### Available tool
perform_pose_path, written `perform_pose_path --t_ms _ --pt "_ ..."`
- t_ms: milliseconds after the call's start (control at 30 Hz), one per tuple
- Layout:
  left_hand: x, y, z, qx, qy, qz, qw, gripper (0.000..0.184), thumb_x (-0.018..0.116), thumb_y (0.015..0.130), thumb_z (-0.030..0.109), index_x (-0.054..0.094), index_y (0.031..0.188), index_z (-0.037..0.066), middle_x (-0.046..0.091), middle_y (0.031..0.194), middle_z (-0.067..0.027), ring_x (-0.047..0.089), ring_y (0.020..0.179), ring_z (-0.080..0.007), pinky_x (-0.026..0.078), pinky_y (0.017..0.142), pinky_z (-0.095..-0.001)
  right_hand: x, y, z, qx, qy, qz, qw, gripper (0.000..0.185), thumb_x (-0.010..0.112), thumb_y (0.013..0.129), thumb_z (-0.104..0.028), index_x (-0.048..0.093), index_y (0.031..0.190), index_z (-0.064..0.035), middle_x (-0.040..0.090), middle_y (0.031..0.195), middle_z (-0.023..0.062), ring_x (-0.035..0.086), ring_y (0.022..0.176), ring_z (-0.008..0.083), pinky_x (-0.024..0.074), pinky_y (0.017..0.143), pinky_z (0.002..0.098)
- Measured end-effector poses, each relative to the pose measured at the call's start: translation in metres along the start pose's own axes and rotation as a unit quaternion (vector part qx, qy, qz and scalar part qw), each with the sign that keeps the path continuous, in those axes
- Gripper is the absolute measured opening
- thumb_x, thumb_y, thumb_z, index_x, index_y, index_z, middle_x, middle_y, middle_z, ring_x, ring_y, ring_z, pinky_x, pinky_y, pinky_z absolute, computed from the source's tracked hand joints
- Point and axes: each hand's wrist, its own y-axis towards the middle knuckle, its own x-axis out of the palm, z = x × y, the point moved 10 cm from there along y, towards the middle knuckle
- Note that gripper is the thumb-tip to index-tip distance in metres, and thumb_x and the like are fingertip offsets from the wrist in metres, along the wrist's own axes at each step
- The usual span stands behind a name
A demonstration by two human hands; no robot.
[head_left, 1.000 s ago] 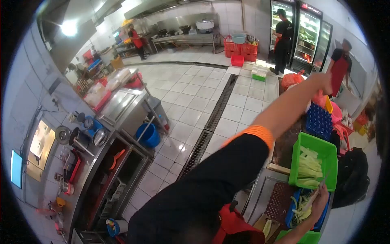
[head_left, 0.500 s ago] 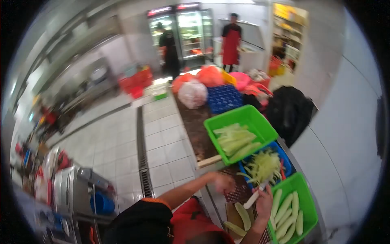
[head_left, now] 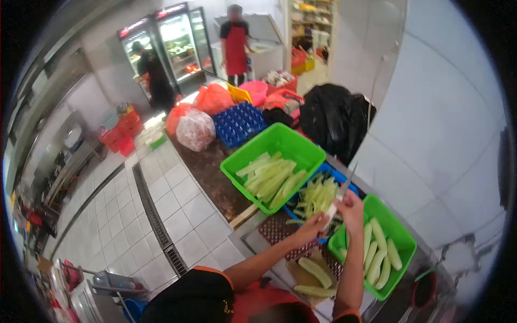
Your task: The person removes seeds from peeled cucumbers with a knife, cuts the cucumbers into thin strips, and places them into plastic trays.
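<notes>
Both hands meet over a blue basin [head_left: 339, 173], a knife [head_left: 347, 182] in the right grip.

The right hand [head_left: 351, 209] is closed round the knife, blade pointing up and away; the left hand [head_left: 311, 230] has its fingers curled at the lower end of a pale piece [head_left: 329, 212], too blurred to identify. A green tub of pale vegetables [head_left: 406, 242] sits just beside the right forearm, another [head_left: 301, 144] beyond the basin; the wall [head_left: 436, 145] bounds the right, while the surface [head_left: 207, 188] ends leftward at floor tiles [head_left: 200, 223].
</notes>
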Motion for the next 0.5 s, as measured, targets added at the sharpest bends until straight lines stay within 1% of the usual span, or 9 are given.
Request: perform_pose_path --t_ms 67,100,133,167,233,267,367,433,500 --pt "-0.021 0.012 -0.006 0.063 0.022 0.018 0.998 0.016 0.048 0.099 0.028 0.047 0.101 0.012 0.05 0.08 0.0041 0.044 0.065 -0.006 0.038 0.058 -0.022 0.008 0.003 -0.01 0.022 -0.004 -0.052 0.998 0.01 0.069 0.082 -0.009 0.066 0.082 -0.0004 0.061 0.064 0.0006 0.055 0.051 0.0097 0.0446 0.046 0.0278" --pt "-0.038 0.02 -0.01 0.119 0.065 0.046 0.99 0.013 0.049 0.099 0.024 0.047 0.1 0.011 0.047 0.079 0.0056 0.043 0.068 -0.0053 0.038 0.058 -0.0218 0.007 0.005 -0.028 -0.011 -0.14 -0.093 0.986 0.016 0.066 0.085 -0.014 0.066 0.073 -0.0023 0.06 0.059 0.0021 0.054 0.05 0.01 0.043 0.046 0.0274" --pt "-0.032 0.0 0.025 0.234 0.247 0.049 0.939 0.015 0.047 0.099 0.024 0.047 0.098 0.009 0.045 0.079 0.0061 0.043 0.07 -0.0049 0.038 0.059 -0.0219 0.001 0.011 -0.028 0.015 -0.217 -0.105 0.97 0.025 0.063 0.086 -0.016 0.065 0.065 -0.003 0.058 0.052 0.0038 0.053 0.046 0.0104 0.0415 0.044 0.027" --pt "-0.03 -0.011 0.05 0.181 0.196 0.096 0.959 0.017 0.045 0.1 0.025 0.046 0.094 0.009 0.043 0.075 0.0058 0.042 0.067 -0.0046 0.037 0.057 -0.0206 0.0 0.014 -0.035 0.025 -0.182 -0.123 0.975 0.026 0.062 0.086 -0.015 0.064 0.064 -0.0029 0.057 0.05 0.0045 0.052 0.045 0.0105 0.042 0.044 0.0273" --pt "-0.045 -0.007 0.04 0.085 0.148 0.09 0.981 0.018 0.042 0.1 0.026 0.047 0.099 0.009 0.048 0.072 -0.0001 0.047 0.062 -0.0104 0.044 0.058 -0.0257 -0.01 0.016 -0.056 0.083 -0.119 -0.142 0.979 0.008 0.062 0.083 -0.006 0.064 0.08 0.0011 0.06 0.061 0.003 0.054 0.05 0.01 0.0472 0.048 0.0261" --pt "-0.05 -0.008 0.043 0.093 0.109 0.094 0.985 0.019 0.042 0.101 0.028 0.047 0.099 0.01 0.046 0.07 0.001 0.045 0.059 -0.0085 0.041 0.054 -0.0236 -0.015 0.016 -0.072 0.087 -0.095 -0.143 0.981 0.008 0.063 0.082 -0.005 0.064 0.085 0.0019 0.059 0.064 0.0039 0.056 0.052 0.0102 0.0479 0.047 0.0254" --pt "-0.06 -0.024 0.052 0.096 0.062 0.118 0.986 0.02 0.044 0.1 0.029 0.046 0.096 0.01 0.045 0.067 0.0027 0.041 0.056 -0.0056 0.036 0.05 -0.0206 -0.024 0.024 -0.08 0.034 0.003 -0.153 0.988 0.018 0.064 0.085 -0.012 0.066 0.097 0.0019 0.065 0.073 0.0072 0.063 0.063 0.0136 0.0499 0.056 0.0266" --pt "-0.062 -0.03 0.051 0.085 0.06 0.138 0.985 0.02 0.045 0.1 0.028 0.046 0.093 0.01 0.045 0.067 0.0034 0.04 0.055 -0.0046 0.034 0.049 -0.0197 -0.003 0.032 -0.06 -0.093 0.064 -0.124 0.986 0.027 0.065 0.084 -0.012 0.062 0.108 0.0011 0.067 0.094 0.0119 0.065 0.092 0.0191 0.0516 0.077 0.0322" --pt "-0.053 -0.03 0.057 0.133 0.066 0.106 0.983 0.02 0.044 0.1 0.028 0.046 0.093 0.009 0.046 0.067 0.0024 0.04 0.055 -0.0045 0.033 0.049 -0.0194 0.005 0.008 -0.029 -0.022 0.102 -0.087 0.991 0.029 0.062 0.087 -0.016 0.059 0.112 -0.0001 0.067 0.098 0.0116 0.065 0.092 0.0198 0.051 0.079 0.0324"
